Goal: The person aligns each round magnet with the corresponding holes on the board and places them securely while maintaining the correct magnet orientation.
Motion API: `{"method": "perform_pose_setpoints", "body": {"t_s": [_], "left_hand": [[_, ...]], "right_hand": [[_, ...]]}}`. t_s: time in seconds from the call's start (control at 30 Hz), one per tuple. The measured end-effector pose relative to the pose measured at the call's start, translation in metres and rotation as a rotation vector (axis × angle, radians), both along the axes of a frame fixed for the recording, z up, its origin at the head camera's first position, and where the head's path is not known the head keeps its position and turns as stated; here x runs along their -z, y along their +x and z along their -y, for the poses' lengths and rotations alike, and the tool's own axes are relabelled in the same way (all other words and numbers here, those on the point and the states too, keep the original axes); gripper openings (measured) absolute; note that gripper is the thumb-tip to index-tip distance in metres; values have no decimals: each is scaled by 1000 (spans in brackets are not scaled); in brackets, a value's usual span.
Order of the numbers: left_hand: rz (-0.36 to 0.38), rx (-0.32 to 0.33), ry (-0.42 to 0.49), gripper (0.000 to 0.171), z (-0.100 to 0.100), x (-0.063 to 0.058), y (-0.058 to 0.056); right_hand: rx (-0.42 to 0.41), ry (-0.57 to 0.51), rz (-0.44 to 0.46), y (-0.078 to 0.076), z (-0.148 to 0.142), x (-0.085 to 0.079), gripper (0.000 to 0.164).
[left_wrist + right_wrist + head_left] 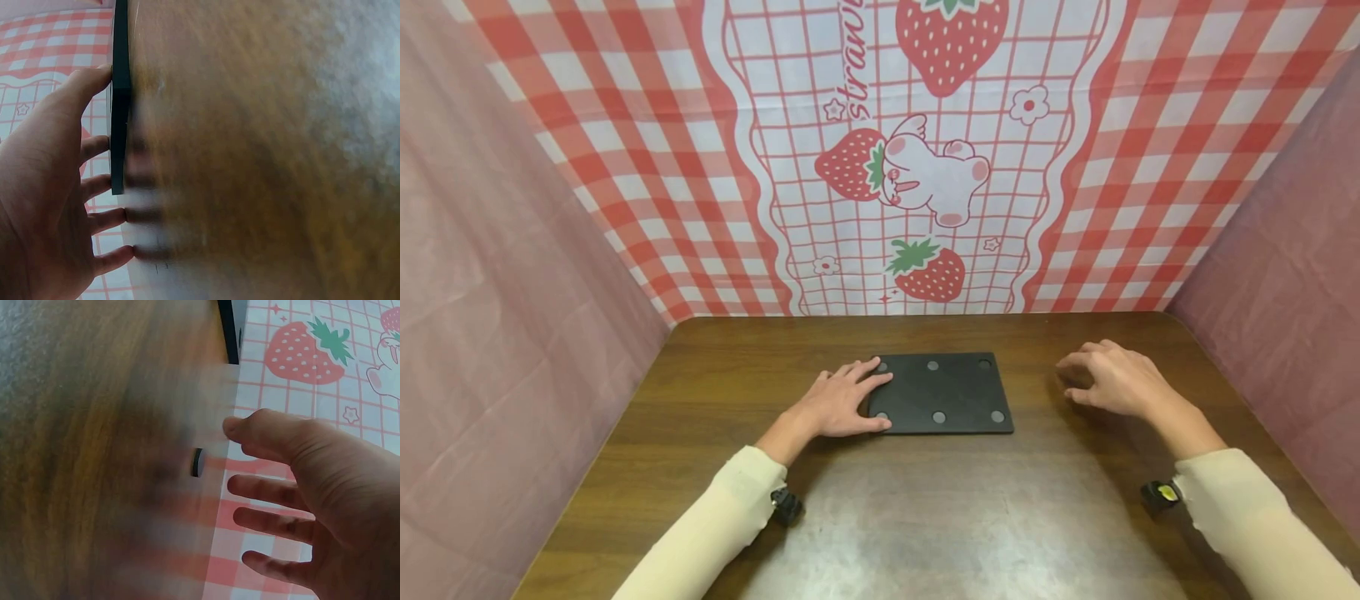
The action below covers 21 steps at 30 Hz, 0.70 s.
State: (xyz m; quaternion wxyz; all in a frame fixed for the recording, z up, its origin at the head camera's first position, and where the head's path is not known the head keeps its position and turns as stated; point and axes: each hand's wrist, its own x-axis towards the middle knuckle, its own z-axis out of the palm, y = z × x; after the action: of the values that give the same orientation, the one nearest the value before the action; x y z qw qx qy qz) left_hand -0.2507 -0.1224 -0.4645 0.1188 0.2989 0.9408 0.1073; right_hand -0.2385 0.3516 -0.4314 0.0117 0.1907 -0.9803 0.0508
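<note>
A flat black rectangular plate point(966, 392) lies on the wooden table. Several round grey spots mark it, and the round spot at its far right corner looks darker than the others. My left hand point(838, 404) rests at the plate's left end, fingers spread, with thumb and fingertips on its surface. To the right, apart from the plate, my right hand point(1112, 379) hovers low over the table with loosely bent fingers and nothing held. In the right wrist view, a small dark disc point(197, 462) lies on the tabletop near the fingertips; the hand hides it in the head view.
The wooden table point(925, 517) ends at the back against a red-and-white checked cloth point(655, 150) with strawberry prints. Pink cloth point(497, 292) hangs along the left side, and another pink cloth point(1285, 267) along the right.
</note>
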Motion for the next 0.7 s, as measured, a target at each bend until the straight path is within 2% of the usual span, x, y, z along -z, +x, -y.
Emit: {"method": "perform_pose_setpoints", "body": {"t_s": [0.7], "left_hand": [[6, 2, 2, 85, 1, -1, 1]], "right_hand": [[-38, 57, 57, -11, 1, -4, 29]]}}
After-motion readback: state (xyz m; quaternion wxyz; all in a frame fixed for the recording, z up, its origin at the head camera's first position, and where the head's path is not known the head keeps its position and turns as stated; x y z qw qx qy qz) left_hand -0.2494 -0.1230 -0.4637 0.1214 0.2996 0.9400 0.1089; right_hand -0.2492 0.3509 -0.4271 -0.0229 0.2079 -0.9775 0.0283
